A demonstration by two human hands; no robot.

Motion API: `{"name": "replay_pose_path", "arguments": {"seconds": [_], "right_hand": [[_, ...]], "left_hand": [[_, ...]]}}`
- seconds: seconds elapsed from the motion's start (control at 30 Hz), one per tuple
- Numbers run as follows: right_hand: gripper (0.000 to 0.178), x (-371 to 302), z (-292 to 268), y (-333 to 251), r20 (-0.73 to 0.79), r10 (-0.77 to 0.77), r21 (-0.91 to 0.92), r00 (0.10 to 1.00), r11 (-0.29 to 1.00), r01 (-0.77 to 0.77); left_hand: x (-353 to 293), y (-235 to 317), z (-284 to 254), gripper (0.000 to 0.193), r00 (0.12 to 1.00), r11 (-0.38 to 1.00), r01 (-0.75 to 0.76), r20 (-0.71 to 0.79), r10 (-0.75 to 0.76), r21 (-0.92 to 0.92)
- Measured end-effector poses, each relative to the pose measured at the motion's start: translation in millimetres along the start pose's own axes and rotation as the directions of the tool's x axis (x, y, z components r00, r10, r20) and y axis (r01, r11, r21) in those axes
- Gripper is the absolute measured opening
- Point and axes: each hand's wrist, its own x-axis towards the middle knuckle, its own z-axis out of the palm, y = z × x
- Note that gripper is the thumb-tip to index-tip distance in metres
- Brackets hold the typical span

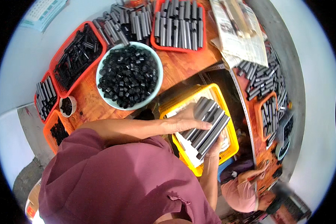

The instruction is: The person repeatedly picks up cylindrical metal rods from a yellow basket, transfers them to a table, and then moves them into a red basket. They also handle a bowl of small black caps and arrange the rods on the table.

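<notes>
Both my hands clasp a bundle of several dark grey, shiny tubes [218,128] over a yellow plastic basket [233,147]. My left hand [186,121] lies across the bundle's left side, its thumb stretched over the top. From below and the right, my right hand [215,146] supports the tubes, its fingers partly hidden behind them. White paper [188,150] lines the basket, and the bundle hides much of what lies inside. Left of the basket, a pale green bowl [99,89] holds many small black cylindrical pieces [128,74].
Red baskets of tubes [179,31] and thin black parts [78,56] stand on the wooden table [175,74]. Loose tubes [136,24] lie behind the bowl. Newspaper [246,48] and a tube pile [261,78] cover the right table, where another person [240,194] sits.
</notes>
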Motion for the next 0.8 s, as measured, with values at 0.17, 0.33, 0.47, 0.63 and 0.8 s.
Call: {"name": "replay_pose_path", "arguments": {"seconds": [0.17,0.33,0.47,0.63,0.8], "right_hand": [[0.065,78.9,100.4,-27.6,0.237,0.053,-0.024,0.970,0.999,-0.048],[0.067,167.6,189.0,-42.1,0.448,0.160,-0.101,0.880,0.987,-0.129],[0.072,211.5,235.9,-46.7,0.535,0.337,-0.132,0.774,0.939,-0.318],[0.070,247.6,276.3,-30.0,0.548,0.415,-0.183,0.726,0.907,-0.380],[0.062,268.9,332.3,-21.2,0.558,0.477,-0.243,0.679,0.877,-0.415]], "left_hand": [[-0.7,61.8,-73.0,0.093,0.982,0.989,-0.122,-0.153,0.108,-0.081],[16.0,94.4,-150.9,0.093,0.907,0.994,-0.112,-0.410,0.098,-0.011],[18.1,122.7,-190.1,0.096,0.911,0.987,-0.143,-0.401,0.100,-0.079],[16.0,118.4,-234.5,0.083,0.865,0.968,-0.214,-0.487,0.124,-0.133],[0.3,143.2,-268.9,0.077,0.834,0.957,-0.216,-0.546,0.079,-0.192]]}}
